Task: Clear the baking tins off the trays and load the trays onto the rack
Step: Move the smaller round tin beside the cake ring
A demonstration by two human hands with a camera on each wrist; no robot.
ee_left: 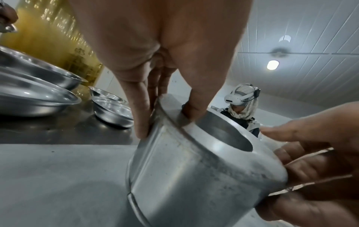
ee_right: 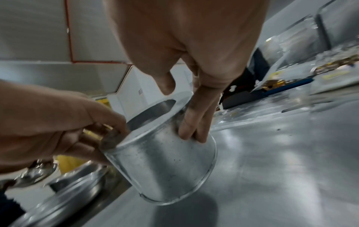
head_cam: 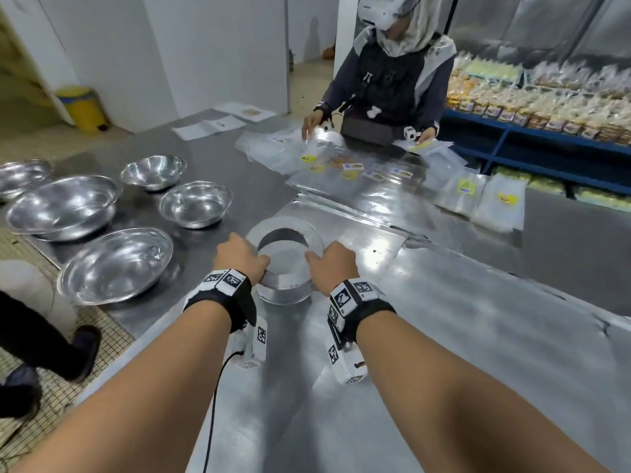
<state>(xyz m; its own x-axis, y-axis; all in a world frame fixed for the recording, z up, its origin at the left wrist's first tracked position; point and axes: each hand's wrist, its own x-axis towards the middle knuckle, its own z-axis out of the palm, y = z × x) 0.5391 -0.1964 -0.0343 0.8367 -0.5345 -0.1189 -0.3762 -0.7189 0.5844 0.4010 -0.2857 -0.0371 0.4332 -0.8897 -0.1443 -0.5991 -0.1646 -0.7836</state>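
A round metal baking tin [head_cam: 286,294] with a wide flat rim hangs tilted just above the large flat tray [head_cam: 444,336]. My left hand [head_cam: 239,257] pinches its left rim, thumb inside and fingers down the outer wall. My right hand [head_cam: 333,264] grips the right rim the same way. In the left wrist view the tin [ee_left: 194,176] fills the middle, with the left hand [ee_left: 167,126] on its rim and the right hand [ee_left: 310,153] opposite. The right wrist view shows the tin [ee_right: 165,169] over its shadow on the tray [ee_right: 272,153], between the right hand [ee_right: 180,113] and the left hand [ee_right: 58,119].
Several steel bowls [head_cam: 116,264] stand on the table to the left of the tray. Across the table another person [head_cam: 386,80] handles plastic bags [head_cam: 478,196]. Blue shelves of packaged goods [head_cam: 546,107] line the right. Someone's leg [head_cam: 44,339] is at the left edge.
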